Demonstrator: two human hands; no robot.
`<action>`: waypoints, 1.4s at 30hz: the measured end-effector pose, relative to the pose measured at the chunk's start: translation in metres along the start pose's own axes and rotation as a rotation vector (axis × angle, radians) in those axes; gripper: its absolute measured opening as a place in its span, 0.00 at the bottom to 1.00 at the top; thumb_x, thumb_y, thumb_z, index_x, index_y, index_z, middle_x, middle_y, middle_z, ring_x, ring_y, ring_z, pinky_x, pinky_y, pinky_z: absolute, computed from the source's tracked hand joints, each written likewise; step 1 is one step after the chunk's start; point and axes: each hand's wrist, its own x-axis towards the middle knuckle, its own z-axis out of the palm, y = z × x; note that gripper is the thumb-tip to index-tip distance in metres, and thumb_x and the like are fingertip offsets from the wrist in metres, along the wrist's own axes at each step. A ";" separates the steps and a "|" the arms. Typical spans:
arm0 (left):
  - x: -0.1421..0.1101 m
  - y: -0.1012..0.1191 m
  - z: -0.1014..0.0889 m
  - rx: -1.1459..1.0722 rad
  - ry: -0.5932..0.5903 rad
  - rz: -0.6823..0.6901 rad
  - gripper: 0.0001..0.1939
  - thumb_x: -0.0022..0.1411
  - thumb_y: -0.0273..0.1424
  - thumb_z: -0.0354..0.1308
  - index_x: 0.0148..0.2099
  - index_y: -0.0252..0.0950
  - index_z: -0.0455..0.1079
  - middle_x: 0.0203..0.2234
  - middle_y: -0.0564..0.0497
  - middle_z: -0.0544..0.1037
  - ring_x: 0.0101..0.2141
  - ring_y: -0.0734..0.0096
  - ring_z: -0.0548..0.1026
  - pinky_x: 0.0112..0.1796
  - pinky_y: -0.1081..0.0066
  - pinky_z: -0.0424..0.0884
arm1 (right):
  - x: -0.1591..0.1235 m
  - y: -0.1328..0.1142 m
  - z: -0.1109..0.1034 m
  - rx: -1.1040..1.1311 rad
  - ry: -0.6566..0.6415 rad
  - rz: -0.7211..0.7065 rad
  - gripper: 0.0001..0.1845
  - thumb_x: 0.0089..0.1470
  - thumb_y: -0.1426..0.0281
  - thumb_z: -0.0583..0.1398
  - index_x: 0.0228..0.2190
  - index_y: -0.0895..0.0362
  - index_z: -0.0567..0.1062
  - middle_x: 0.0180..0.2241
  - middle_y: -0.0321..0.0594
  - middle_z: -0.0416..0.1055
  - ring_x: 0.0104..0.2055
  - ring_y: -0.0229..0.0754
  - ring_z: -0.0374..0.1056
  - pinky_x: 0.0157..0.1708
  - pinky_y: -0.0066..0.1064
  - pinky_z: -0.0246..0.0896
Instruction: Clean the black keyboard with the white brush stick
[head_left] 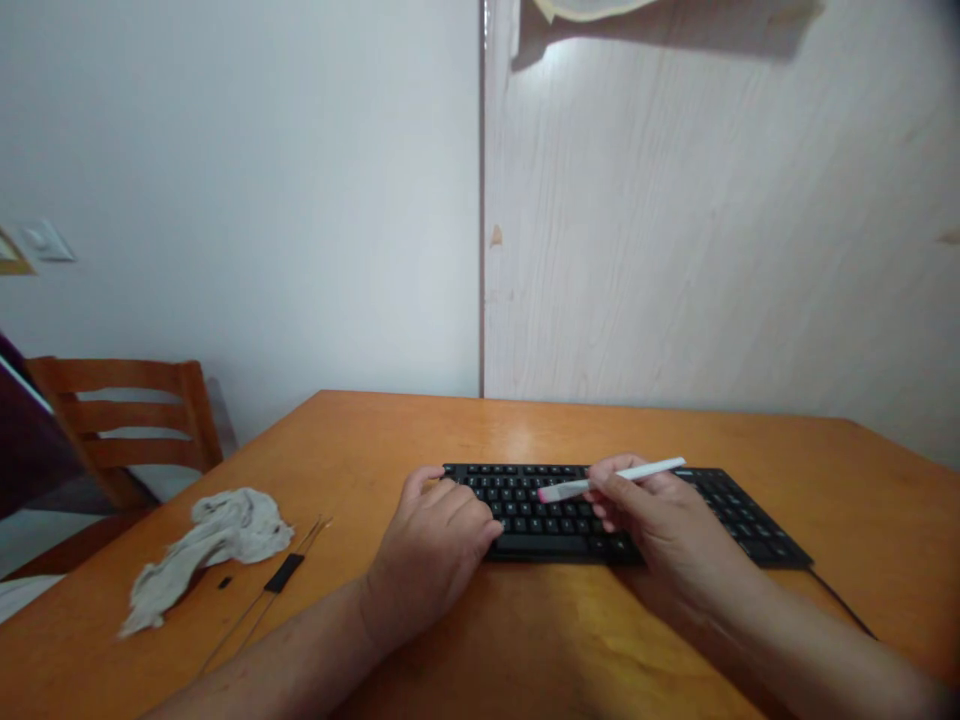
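Note:
A black keyboard (544, 545) lies flat on the wooden table. My left hand (439, 540) grips its left end, fingers curled over the far edge and the thumb near the front keys. In my right hand (637, 500) is a slim white brush (652, 468), pinched between thumb and fingers. Its pink-tipped bristles point left, over the middle keys; whether they touch the keys I cannot tell. Part of the keyboard is hidden under both hands.
On the left of the wooden table (390, 430) lie a crumpled greyish cloth (236, 525), a wire tool with a black grip (285, 573) and a small black piece (225, 582). A cable (844, 603) leaves the keyboard at right. Beyond the table's left edge stands a wooden chair (135, 412).

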 end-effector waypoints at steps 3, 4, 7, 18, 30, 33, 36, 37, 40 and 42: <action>-0.002 -0.010 0.003 -0.041 0.038 -0.065 0.06 0.69 0.32 0.51 0.42 0.39 0.68 0.37 0.50 0.77 0.41 0.63 0.72 0.54 0.53 0.57 | 0.006 -0.009 -0.009 -0.230 0.021 -0.140 0.15 0.54 0.57 0.65 0.27 0.55 0.73 0.26 0.35 0.69 0.29 0.38 0.63 0.30 0.29 0.57; -0.002 -0.014 0.005 -0.046 0.054 -0.089 0.07 0.68 0.33 0.52 0.45 0.39 0.68 0.40 0.48 0.77 0.44 0.61 0.72 0.53 0.53 0.58 | 0.008 -0.010 -0.012 -0.288 0.028 -0.171 0.15 0.55 0.56 0.64 0.28 0.54 0.74 0.27 0.36 0.70 0.31 0.40 0.65 0.31 0.30 0.59; -0.003 -0.023 0.011 -0.044 0.082 -0.154 0.14 0.67 0.37 0.54 0.52 0.38 0.66 0.48 0.43 0.75 0.50 0.57 0.70 0.54 0.53 0.61 | 0.012 -0.009 -0.019 -0.394 0.009 -0.235 0.14 0.56 0.56 0.62 0.31 0.54 0.75 0.31 0.40 0.74 0.36 0.45 0.70 0.36 0.33 0.62; -0.008 -0.032 0.022 -0.038 0.022 -0.214 0.30 0.65 0.46 0.55 0.62 0.34 0.59 0.60 0.36 0.67 0.60 0.51 0.65 0.58 0.47 0.60 | 0.010 0.005 -0.024 -0.750 -0.140 -0.444 0.06 0.58 0.65 0.61 0.34 0.51 0.78 0.35 0.40 0.77 0.39 0.47 0.70 0.42 0.37 0.61; -0.009 -0.033 0.024 -0.040 -0.011 -0.235 0.33 0.65 0.49 0.54 0.63 0.33 0.60 0.62 0.36 0.66 0.61 0.51 0.63 0.59 0.48 0.60 | 0.010 0.004 -0.023 -0.765 -0.129 -0.372 0.09 0.62 0.64 0.57 0.32 0.53 0.74 0.29 0.38 0.72 0.33 0.44 0.67 0.35 0.35 0.58; -0.009 -0.033 0.024 -0.046 -0.008 -0.235 0.32 0.65 0.49 0.54 0.63 0.34 0.60 0.62 0.36 0.66 0.61 0.50 0.64 0.59 0.47 0.60 | 0.009 0.001 -0.023 -0.740 -0.118 -0.341 0.11 0.62 0.63 0.56 0.30 0.53 0.73 0.28 0.37 0.72 0.32 0.43 0.67 0.33 0.34 0.58; -0.008 -0.032 0.023 -0.054 -0.013 -0.239 0.32 0.64 0.49 0.54 0.63 0.33 0.61 0.61 0.36 0.66 0.61 0.50 0.64 0.59 0.47 0.61 | 0.011 -0.001 -0.026 -0.755 -0.065 -0.360 0.10 0.62 0.63 0.56 0.31 0.53 0.74 0.30 0.38 0.73 0.33 0.44 0.67 0.34 0.34 0.57; -0.008 -0.032 0.023 -0.058 -0.015 -0.240 0.32 0.64 0.49 0.54 0.63 0.33 0.61 0.61 0.36 0.67 0.61 0.50 0.64 0.59 0.47 0.61 | 0.011 -0.001 -0.026 -0.775 -0.064 -0.372 0.10 0.62 0.63 0.56 0.31 0.53 0.74 0.30 0.38 0.73 0.33 0.44 0.67 0.34 0.34 0.57; -0.008 -0.033 0.023 -0.069 -0.014 -0.240 0.32 0.64 0.48 0.54 0.63 0.33 0.61 0.61 0.36 0.67 0.61 0.50 0.65 0.59 0.48 0.61 | 0.013 0.001 -0.029 -0.812 -0.109 -0.366 0.09 0.61 0.64 0.56 0.31 0.53 0.73 0.29 0.38 0.73 0.32 0.44 0.67 0.34 0.34 0.57; -0.008 -0.033 0.024 -0.070 -0.013 -0.241 0.32 0.65 0.48 0.54 0.63 0.33 0.61 0.61 0.36 0.66 0.61 0.50 0.64 0.59 0.48 0.61 | 0.014 0.002 -0.030 -0.796 -0.126 -0.335 0.09 0.60 0.65 0.57 0.30 0.53 0.72 0.28 0.37 0.74 0.31 0.44 0.67 0.32 0.34 0.57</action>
